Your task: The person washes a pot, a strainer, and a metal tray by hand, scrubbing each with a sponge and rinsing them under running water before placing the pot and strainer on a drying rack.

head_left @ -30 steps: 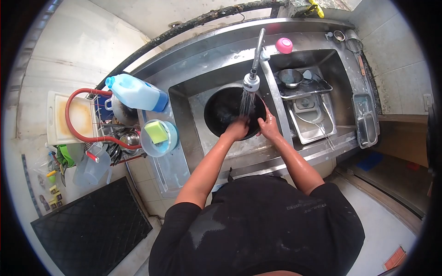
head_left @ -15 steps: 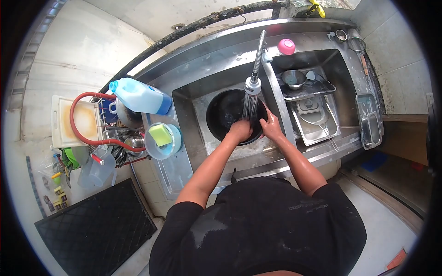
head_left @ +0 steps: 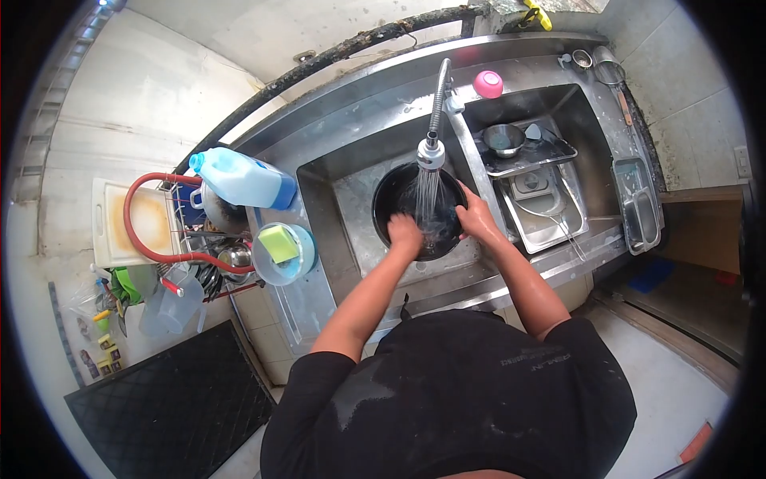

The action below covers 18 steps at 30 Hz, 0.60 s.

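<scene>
Apparently, rinsing is in hand: the left hand [head_left: 404,232] is inside the black pan [head_left: 392,195] in the sink basin [head_left: 356,211]; its grip I cannot tell. The spray head [head_left: 431,156] pours above. The right hand [head_left: 475,218] clasps the rim; a next turn would need this firmness.

Sink basins [head_left: 323,211]: two, centre and right of centre. Black pot [head_left: 389,195]: one, centre. Spray tap [head_left: 431,152]: one, just above it. Pink bowl [head_left: 488,84]: one, upper right of centre. Jug of blue liquid [head_left: 246,182]: one, left. Tub [head_left: 273,276]: one, left, with sponge [head_left: 279,243]: one. Red hose [head_left: 129,211]: one, far left. Black panel [head_left: 171,399]: one, lower left.
</scene>
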Tool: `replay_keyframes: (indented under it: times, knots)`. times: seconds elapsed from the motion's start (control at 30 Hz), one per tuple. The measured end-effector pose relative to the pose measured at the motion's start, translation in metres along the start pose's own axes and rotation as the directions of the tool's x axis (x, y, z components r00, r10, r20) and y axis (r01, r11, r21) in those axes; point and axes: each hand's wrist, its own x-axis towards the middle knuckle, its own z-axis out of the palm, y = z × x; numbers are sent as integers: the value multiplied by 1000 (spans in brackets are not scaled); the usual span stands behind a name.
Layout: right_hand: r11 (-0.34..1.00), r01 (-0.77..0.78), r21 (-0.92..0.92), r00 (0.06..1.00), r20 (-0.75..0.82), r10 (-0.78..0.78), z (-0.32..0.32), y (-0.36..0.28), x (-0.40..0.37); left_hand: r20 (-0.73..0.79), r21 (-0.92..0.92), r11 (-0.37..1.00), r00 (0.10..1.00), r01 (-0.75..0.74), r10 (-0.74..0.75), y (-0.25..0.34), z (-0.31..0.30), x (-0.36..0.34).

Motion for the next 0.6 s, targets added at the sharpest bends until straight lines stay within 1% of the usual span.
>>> replay_keyframes:
  times: [0.03,0.07,0.1,0.13,0.17,0.2,0.23,0.27,0.3,0.33,0.37,0.4,0.43,0.47,0.53,0.57,0.6]
  knots:
    - [997,11,-78,1000,12,-10,-1,-4,2,206,-60,998,978,20,-7,13,-5,-8]
    - [988,23,-155,1000,22,-20,-1,-7,5,438,-124,991,893,-57,106,17,-11,-12]
    - [971,36,-238,999,28,-30,1,0,11,490,-277,932,800,-233,346,19,-26,-20]
    - [972,29,-234,999,29,-23,5,8,13,497,-275,933,796,-233,346,19,-18,-21]
    - [936,90,-340,995,68,-71,7,16,15,180,-480,763,804,-432,568,21,-7,-20]
    - [884,158,-441,987,110,-121,8,17,16,-189,-572,517,715,-637,673,23,-4,-16]
    - [884,158,-441,987,105,-124,9,4,9,-191,-569,515,712,-641,675,25,-21,-12]
    - [891,115,-440,987,150,-53,12,-9,-1,-78,-373,694,766,-616,638,26,-40,-7]
    - [895,70,-441,981,193,18,14,-17,-10,16,-143,815,822,-562,569,26,-55,-3]
    - [894,69,-442,982,186,16,14,-12,-11,-119,54,792,783,-609,610,18,-54,5]
    - [859,170,-483,982,156,-107,16,-3,-7,-23,258,786,810,-562,586,10,-46,21]
    - [809,263,-526,965,132,-228,18,7,-2,-66,417,761,819,-496,570,-2,-26,33]
    - [713,361,-601,916,87,-391,17,19,4,-133,405,818,859,-408,495,-13,-28,32]
    - [715,357,-602,918,82,-389,12,13,3,-413,396,833,735,-385,537,-32,-1,42]
    - [845,209,-492,976,51,-212,1,-16,-2,-405,513,805,744,-297,532,-43,-15,19]
    - [867,225,-443,971,35,-234,-1,-24,-4,-400,517,802,743,-300,536,-39,-17,9]
    - [870,225,-439,971,32,-235,1,-17,2,-205,359,879,892,-314,403,-31,-17,2]
